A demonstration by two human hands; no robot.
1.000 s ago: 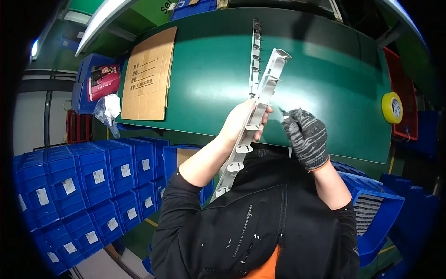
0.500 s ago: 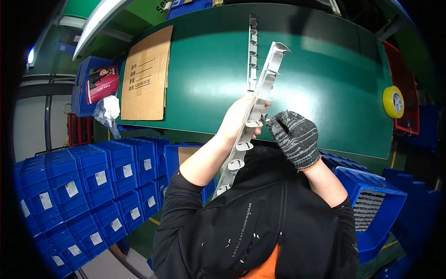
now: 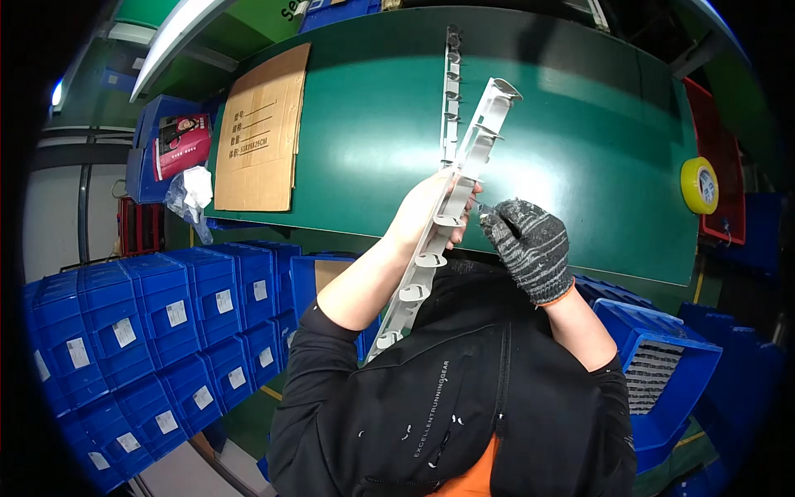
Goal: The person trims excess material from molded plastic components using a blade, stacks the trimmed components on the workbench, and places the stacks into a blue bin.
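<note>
My bare left hand (image 3: 421,209) is wrapped round the middle of a long light-grey strip (image 3: 458,197) with several curved tabs along it. The strip slants from the upper right, above the table, down toward my left sleeve. My right hand (image 3: 530,248), in a dark grey knitted glove with an orange cuff, is just right of the strip. Its thumb and fingers are pinched together, and a small thin bit shows at their tips, too small to name. A similar strip (image 3: 451,91) lies lengthwise on the green table (image 3: 364,124), beyond my left hand.
A flattened cardboard sheet (image 3: 261,132) lies at the table's left. A yellow tape roll (image 3: 700,185) is at its right edge, beside a red bin (image 3: 716,149). Stacked blue crates (image 3: 157,298) stand at lower left; another blue crate (image 3: 662,364) holds grey parts at lower right.
The lower end of the held strip has swung slightly left. My right hand has shifted a little right, widening the gap to the strip.
</note>
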